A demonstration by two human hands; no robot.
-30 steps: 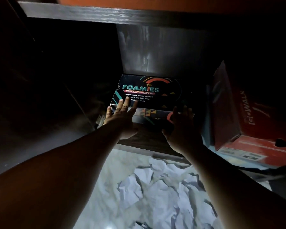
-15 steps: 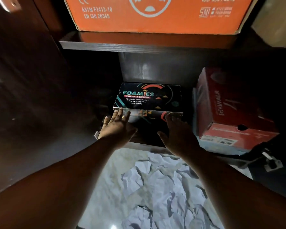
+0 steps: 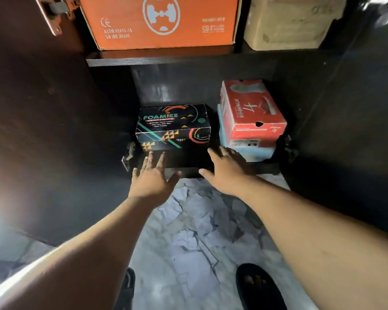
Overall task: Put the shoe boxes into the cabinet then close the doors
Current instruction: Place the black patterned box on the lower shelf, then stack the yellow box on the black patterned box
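A black Foamies shoe box [image 3: 174, 127] rests on the bottom shelf [image 3: 264, 168] of the dark cabinet, left of centre. My left hand [image 3: 151, 177] hovers just in front of its lower left corner, fingers spread, holding nothing. My right hand [image 3: 224, 167] is off the box's lower right corner, also spread and empty. A red GoWalk shoe box [image 3: 252, 113] sits on a light blue box [image 3: 248, 151] to the right. On the shelf above stand an orange box [image 3: 161, 21] and a tan cardboard box [image 3: 289, 21].
The left cabinet door [image 3: 38, 121] stands open at my left, with hinges [image 3: 128, 156] at its inner edge. The right door [image 3: 356, 135] is open too. Below the shelf lies a grey marble floor [image 3: 197, 238]. My dark sandals [image 3: 259, 287] show at the bottom.
Both hands have drawn back from the Foamies box, which stays on the shelf. The view has pulled back and up, bringing the upper shelf's boxes into sight.
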